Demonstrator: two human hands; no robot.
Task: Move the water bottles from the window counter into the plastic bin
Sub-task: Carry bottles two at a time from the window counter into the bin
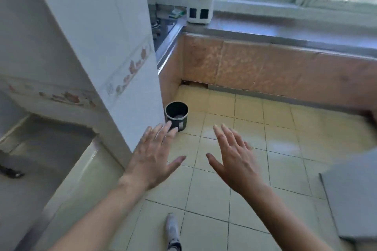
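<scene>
My left hand (152, 156) and my right hand (234, 159) are both stretched out in front of me over the tiled floor, palms down, fingers spread and holding nothing. The window counter (285, 32) runs along the far wall under the windows. I see no water bottles on the stretch of counter that shows. A small dark round bin (176, 115) stands on the floor by the tiled pillar, just beyond my left fingertips and apart from them.
A white appliance (201, 2) stands on the counter's left end. A white tiled pillar (98, 47) rises at my left, with a stove top (163, 26) behind it. A grey flat surface (350, 199) juts in at the right. My shoe (173, 232) is below.
</scene>
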